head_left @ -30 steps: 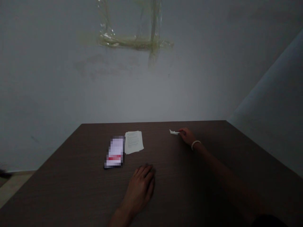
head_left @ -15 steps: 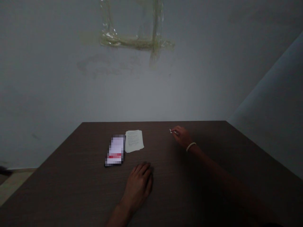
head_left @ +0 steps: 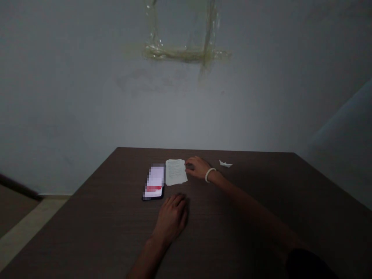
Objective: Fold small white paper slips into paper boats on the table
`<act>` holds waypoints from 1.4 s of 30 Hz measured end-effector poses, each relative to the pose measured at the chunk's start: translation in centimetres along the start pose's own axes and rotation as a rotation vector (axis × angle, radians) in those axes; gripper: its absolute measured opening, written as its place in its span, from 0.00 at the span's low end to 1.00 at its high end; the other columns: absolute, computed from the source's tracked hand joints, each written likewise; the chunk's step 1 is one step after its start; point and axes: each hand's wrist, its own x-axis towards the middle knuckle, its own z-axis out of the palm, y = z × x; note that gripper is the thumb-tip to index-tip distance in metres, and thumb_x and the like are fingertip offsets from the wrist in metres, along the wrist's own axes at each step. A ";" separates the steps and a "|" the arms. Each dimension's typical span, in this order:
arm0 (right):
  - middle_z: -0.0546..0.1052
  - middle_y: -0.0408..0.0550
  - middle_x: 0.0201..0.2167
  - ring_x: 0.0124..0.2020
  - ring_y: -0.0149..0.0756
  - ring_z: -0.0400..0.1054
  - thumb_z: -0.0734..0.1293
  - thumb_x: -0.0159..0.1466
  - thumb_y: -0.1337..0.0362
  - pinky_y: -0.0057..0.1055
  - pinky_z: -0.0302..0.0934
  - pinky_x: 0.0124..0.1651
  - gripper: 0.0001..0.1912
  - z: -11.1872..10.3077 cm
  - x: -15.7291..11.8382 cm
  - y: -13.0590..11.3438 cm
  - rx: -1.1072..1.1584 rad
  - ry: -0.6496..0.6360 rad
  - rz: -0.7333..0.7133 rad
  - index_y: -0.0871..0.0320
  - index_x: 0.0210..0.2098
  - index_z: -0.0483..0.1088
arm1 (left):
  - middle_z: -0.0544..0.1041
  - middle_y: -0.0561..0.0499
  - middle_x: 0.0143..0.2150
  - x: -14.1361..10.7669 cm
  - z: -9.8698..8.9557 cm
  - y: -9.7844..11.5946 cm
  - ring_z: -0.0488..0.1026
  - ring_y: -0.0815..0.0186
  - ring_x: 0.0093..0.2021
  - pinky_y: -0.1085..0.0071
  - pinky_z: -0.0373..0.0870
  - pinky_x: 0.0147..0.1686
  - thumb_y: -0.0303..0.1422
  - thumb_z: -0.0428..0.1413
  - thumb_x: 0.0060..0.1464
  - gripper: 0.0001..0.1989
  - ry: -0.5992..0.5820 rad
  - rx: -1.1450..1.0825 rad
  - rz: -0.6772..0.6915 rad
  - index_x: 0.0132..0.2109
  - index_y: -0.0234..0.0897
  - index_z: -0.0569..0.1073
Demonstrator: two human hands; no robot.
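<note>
Brown wood grain covers the bench. At its left lies a phone, screen lit but blurred out. Nearer the person, the left hand rests palm down, fingers loosely bent, with nothing visibly held. Just beside the phone, a stack of printed sheets lies flat and unfolded. The right hand is partly open at the stack's right edge, thumb and forefinger apart; whether it touches the paper cannot be told. Farther right sits one small folded paper boat, apparently complete and released. No container is visible.
</note>
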 end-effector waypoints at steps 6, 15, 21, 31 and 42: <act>0.73 0.57 0.51 0.51 0.45 0.67 0.73 0.56 0.55 0.41 0.56 0.56 0.27 1.4 3.8 1.0 -0.041 -0.150 -0.037 0.60 0.51 0.70 | 0.74 0.43 0.52 -0.1 -0.2 0.2 0.69 0.53 0.52 0.54 0.68 0.50 0.26 0.49 0.57 0.12 -0.023 -0.007 -0.030 0.46 0.35 0.74; 0.73 0.59 0.50 0.52 0.53 0.66 0.77 0.47 0.51 0.41 0.58 0.55 0.37 2.1 7.3 1.5 -0.149 -0.336 -0.011 0.60 0.53 0.71 | 0.74 0.44 0.51 -0.3 0.0 0.2 0.68 0.53 0.51 0.54 0.67 0.50 0.26 0.50 0.56 0.11 -0.022 -0.031 -0.042 0.46 0.35 0.73; 0.73 0.57 0.49 0.52 0.50 0.66 0.78 0.46 0.50 0.38 0.60 0.52 0.36 2.2 7.9 1.7 -0.174 -0.363 0.018 0.59 0.51 0.72 | 0.74 0.44 0.51 -0.3 -0.1 0.3 0.68 0.54 0.51 0.55 0.66 0.51 0.26 0.50 0.57 0.11 -0.036 -0.034 -0.057 0.45 0.36 0.73; 0.74 0.57 0.44 0.47 0.48 0.68 0.79 0.45 0.53 0.37 0.60 0.48 0.31 1.5 7.1 0.7 -0.152 -0.306 0.031 0.61 0.44 0.71 | 0.73 0.45 0.51 -0.2 0.0 0.3 0.67 0.54 0.52 0.55 0.65 0.52 0.27 0.50 0.58 0.11 -0.046 -0.043 -0.063 0.46 0.35 0.73; 0.75 0.54 0.41 0.44 0.42 0.68 0.77 0.50 0.62 0.34 0.59 0.45 0.23 1.8 6.0 0.1 -0.063 -0.196 0.045 0.61 0.43 0.71 | 0.73 0.44 0.52 -0.2 0.0 0.2 0.67 0.54 0.52 0.55 0.66 0.51 0.26 0.49 0.58 0.12 -0.043 -0.038 -0.047 0.47 0.35 0.73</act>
